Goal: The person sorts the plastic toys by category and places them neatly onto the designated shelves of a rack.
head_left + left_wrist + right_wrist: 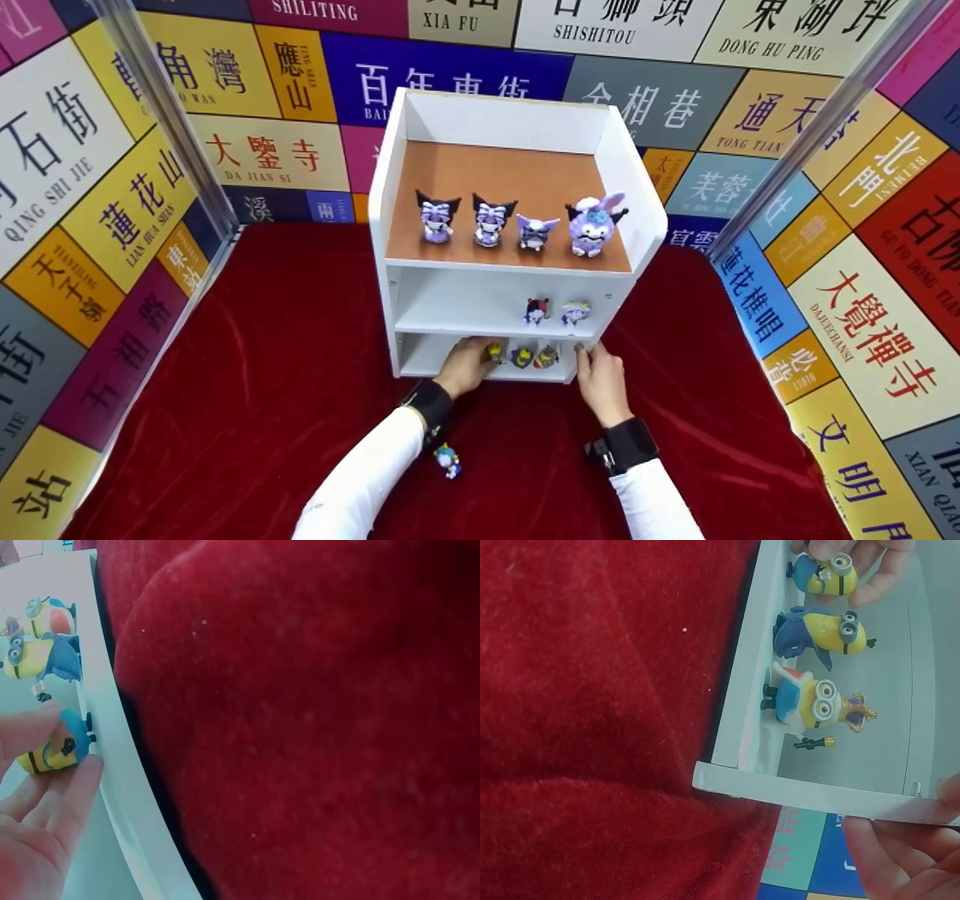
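My left hand pinches a one-eyed yellow-and-blue Minion figure between thumb and fingers. The figure stands upright at the front of the lowest level of a white shelf unit. Beside it are a Minion figure in dark blue and a Minion figure with a gold crown. My right hand grips the unit's right side panel, thumb inside and fingers outside. On the red cloth near my left wrist lies a small blue, white and yellow figure.
Several purple-and-black figures line the top level's brown board. Two small figures, one red and black and one whitish, stand at the middle level's right. Red cloth covers the table, and printed panels surround it.
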Demonstrator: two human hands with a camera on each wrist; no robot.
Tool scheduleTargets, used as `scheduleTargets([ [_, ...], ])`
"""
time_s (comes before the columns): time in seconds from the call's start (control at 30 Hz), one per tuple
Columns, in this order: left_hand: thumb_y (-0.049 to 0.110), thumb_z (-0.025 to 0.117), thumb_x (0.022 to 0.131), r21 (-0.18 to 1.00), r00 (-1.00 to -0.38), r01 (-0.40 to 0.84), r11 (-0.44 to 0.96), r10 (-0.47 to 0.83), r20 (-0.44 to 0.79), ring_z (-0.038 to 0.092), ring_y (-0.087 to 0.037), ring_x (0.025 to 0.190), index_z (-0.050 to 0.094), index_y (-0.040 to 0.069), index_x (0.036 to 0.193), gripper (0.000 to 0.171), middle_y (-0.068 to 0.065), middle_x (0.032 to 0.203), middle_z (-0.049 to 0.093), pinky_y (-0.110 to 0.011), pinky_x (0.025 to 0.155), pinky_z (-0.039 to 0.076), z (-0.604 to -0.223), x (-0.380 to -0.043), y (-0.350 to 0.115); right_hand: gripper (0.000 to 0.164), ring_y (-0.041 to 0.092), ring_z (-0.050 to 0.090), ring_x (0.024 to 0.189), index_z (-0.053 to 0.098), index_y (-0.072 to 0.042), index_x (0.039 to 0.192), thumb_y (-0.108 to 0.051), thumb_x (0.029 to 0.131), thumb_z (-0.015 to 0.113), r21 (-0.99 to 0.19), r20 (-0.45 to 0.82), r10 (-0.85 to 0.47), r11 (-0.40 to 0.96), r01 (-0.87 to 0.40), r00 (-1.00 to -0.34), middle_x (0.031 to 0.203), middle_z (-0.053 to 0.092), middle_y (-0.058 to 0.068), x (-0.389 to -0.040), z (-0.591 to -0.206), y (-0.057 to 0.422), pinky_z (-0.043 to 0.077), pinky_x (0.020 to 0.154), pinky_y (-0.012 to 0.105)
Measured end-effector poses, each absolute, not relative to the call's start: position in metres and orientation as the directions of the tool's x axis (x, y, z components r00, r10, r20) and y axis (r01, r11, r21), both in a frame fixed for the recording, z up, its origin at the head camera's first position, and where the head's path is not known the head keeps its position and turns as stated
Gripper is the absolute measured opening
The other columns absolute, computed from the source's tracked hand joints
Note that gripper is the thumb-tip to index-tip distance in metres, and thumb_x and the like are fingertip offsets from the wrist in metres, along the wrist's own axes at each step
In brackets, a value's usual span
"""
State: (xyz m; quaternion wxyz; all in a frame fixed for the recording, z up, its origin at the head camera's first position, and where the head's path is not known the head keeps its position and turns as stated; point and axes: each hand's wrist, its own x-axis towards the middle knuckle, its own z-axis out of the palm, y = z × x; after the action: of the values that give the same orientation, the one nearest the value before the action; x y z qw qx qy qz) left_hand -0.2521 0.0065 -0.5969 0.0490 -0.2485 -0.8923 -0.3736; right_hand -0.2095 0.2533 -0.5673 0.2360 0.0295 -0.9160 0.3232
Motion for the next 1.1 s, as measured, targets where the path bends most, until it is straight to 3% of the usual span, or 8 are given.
scheduleTargets([
  [0.43, 0.008, 0.070, 0.090, 0.629, -0.891, 0.437, 0.642, 0.402, 0.209, 0.066, -0.035, 0.107, 0.065, 0.007, 0.127, 0.037, -0.015, 0.114, 0.071, -0.048, 0.095, 0.055, -0.598, -0.249, 0.003, 0.014, 0.029, 0.060, 0.059, 0.064, 0.003, 0.090, -0.009, 0.097, 0.062, -0.575, 0.456, 0.090, 0.790, -0.216, -0.885, 0.065, 0.065, 0.018, -0.209, -0.569, 0.252, 0.050, 0.054, 0.046],
  [0.7, 0.008, 0.073, 0.088, 0.610, -0.923, 0.381, 0.695, 0.325, 0.206, 0.065, -0.039, 0.113, 0.061, 0.002, 0.128, 0.043, -0.021, 0.119, 0.069, -0.049, 0.099, 0.054, -0.592, -0.236, -0.008, 0.015, 0.029, 0.059, 0.058, 0.063, 0.002, 0.087, -0.009, 0.097, 0.062, -0.574, 0.455, 0.091, 0.790, -0.214, -0.886, 0.064, 0.064, 0.017, -0.209, -0.570, 0.251, 0.049, 0.053, 0.046],
  [0.83, 0.003, 0.074, 0.081, 0.539, -0.918, 0.394, 0.745, 0.287, 0.275, 0.065, -0.042, 0.105, 0.057, -0.003, 0.127, 0.049, -0.025, 0.119, 0.065, -0.049, 0.092, 0.057, -0.585, -0.214, -0.019, 0.013, 0.028, 0.058, 0.057, 0.063, 0.001, 0.087, -0.008, 0.096, 0.063, -0.575, 0.462, 0.096, 0.789, -0.215, -0.882, 0.063, 0.063, 0.016, -0.210, -0.570, 0.250, 0.049, 0.053, 0.046],
  [0.93, 0.008, 0.072, 0.083, 0.452, -0.894, 0.435, 0.779, 0.315, 0.317, 0.066, -0.038, 0.095, 0.060, -0.003, 0.117, 0.037, -0.021, 0.109, 0.064, -0.047, 0.080, 0.059, -0.578, -0.191, -0.030, 0.014, 0.029, 0.059, 0.058, 0.063, 0.002, 0.085, -0.007, 0.096, 0.062, -0.572, 0.471, 0.095, 0.790, -0.221, -0.877, 0.063, 0.064, 0.017, -0.211, -0.570, 0.250, 0.050, 0.054, 0.048],
  [1.0, 0.013, 0.073, 0.083, 0.412, -0.875, 0.482, 0.774, 0.402, 0.269, 0.065, -0.033, 0.089, 0.063, 0.001, 0.107, 0.029, -0.016, 0.101, 0.064, -0.044, 0.073, 0.059, -0.573, -0.176, -0.040, 0.016, 0.029, 0.059, 0.058, 0.062, 0.001, 0.084, -0.008, 0.097, 0.062, -0.572, 0.465, 0.091, 0.790, -0.221, -0.881, 0.063, 0.064, 0.016, -0.211, -0.570, 0.250, 0.050, 0.054, 0.047],
  [1.1, 0.026, 0.079, 0.082, 0.400, -0.809, 0.548, 0.735, 0.587, 0.028, 0.062, -0.027, 0.095, 0.067, 0.009, 0.105, 0.032, -0.008, 0.104, 0.064, -0.039, 0.075, 0.058, -0.563, -0.158, -0.054, 0.018, 0.028, 0.057, 0.056, 0.060, 0.001, 0.082, -0.008, 0.097, 0.061, -0.574, 0.453, 0.089, 0.791, -0.214, -0.887, 0.061, 0.061, 0.014, -0.211, -0.570, 0.251, 0.048, 0.052, 0.044],
])
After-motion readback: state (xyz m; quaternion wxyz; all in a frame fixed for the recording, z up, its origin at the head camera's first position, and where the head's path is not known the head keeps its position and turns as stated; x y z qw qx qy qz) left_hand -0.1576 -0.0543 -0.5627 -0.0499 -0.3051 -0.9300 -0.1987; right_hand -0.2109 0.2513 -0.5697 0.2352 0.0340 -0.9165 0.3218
